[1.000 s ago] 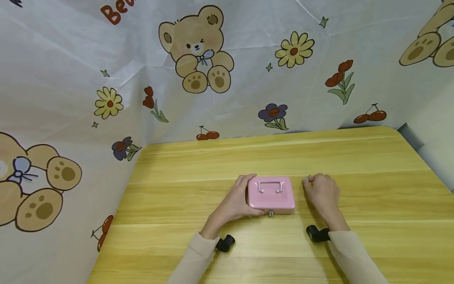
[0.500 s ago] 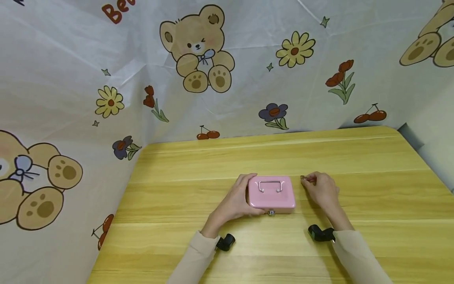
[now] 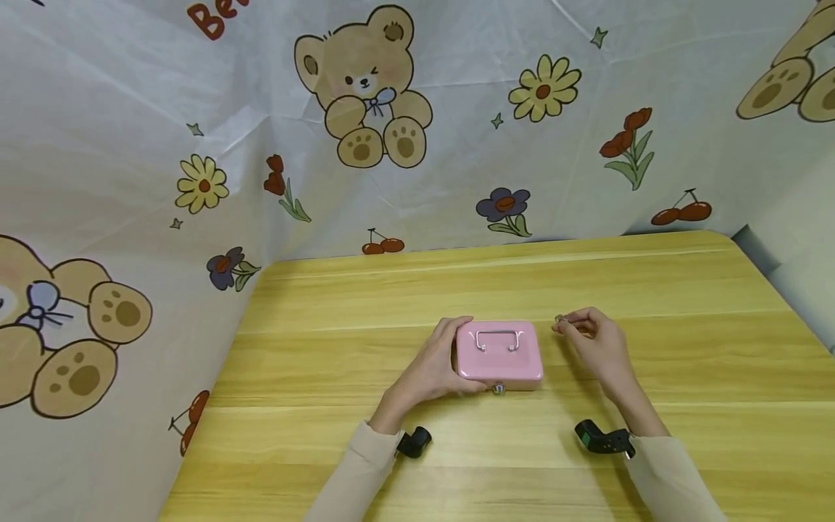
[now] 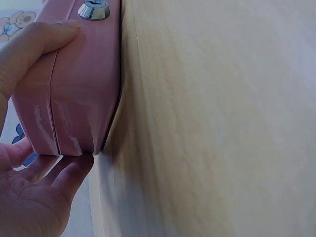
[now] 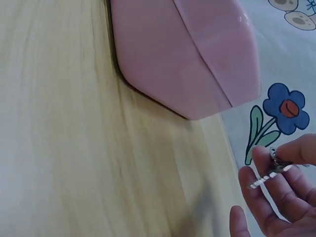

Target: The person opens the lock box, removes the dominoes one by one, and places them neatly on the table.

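Observation:
A pink metal cash box (image 3: 499, 355) with a wire handle on its closed lid sits on the table. My left hand (image 3: 430, 366) grips its left side, thumb along the front and fingers round the far corner. In the left wrist view that thumb lies close to the silver lock (image 4: 94, 9), whose keyhole shows. To the right of the box, my right hand (image 3: 596, 344) pinches a small silver key (image 5: 270, 177) between thumb and fingers. The key's toothed blade lies across the fingers in the right wrist view, and its other end is partly hidden by the thumb.
The wood-grain table (image 3: 326, 406) runs under both hands. Behind and to the left hangs a white cloth (image 3: 450, 181) printed with bears and flowers. Black wrist cameras are worn at both cuffs, the right camera (image 3: 603, 438) low over the table.
My right hand has lifted from the table and turned, so the pinched key now shows at the fingertips. My left hand and the cash box have stayed in place.

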A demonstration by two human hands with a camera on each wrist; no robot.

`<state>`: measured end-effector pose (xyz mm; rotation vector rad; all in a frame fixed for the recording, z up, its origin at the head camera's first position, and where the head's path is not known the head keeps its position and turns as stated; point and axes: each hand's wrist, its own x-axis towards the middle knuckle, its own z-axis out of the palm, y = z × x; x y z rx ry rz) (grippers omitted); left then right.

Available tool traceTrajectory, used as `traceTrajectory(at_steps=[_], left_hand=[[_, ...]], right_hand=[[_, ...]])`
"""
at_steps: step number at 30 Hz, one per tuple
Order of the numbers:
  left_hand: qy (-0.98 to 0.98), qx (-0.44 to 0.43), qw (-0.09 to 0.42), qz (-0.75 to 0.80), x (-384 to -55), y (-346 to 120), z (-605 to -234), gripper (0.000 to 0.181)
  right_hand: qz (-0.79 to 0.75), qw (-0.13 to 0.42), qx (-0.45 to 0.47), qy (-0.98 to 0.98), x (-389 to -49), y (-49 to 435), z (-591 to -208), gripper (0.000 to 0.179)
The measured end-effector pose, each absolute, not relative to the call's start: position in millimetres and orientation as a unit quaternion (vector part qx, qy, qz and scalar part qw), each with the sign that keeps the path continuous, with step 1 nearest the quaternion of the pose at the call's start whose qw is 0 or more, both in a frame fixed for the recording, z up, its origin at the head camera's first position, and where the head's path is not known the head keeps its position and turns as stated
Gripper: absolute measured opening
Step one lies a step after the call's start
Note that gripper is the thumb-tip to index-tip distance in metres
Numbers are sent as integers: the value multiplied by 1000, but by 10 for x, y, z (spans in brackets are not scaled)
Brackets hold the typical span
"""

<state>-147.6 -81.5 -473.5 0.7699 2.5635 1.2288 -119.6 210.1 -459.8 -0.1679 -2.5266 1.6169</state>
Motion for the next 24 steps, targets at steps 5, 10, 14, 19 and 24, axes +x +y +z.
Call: traceTrajectory(at_steps=[5,10,14,19,24], left_hand=[[864,262,97,419,-1473,-818,-4718,112],[864,259,101,421,-1472,-817,-4712,111],[863,259,100,422,-1472,-818,-4714,111],[863,262,98,420,-1468,-820,-4717,112],[866,261,99,415,-1469,-821,-4718,112]], right_hand=[[574,56,-84,-813,-1173,2141,-4627,29],[617,25,-106,-779,-1163,2172,-4627,40],[660,-11,-114,-742,-1178,2210,-4633,45],[661,-45,-121,-740,-1183,2242,-4642,46],[609,-55,-63,-789,-1128,2236,-4665,45]])
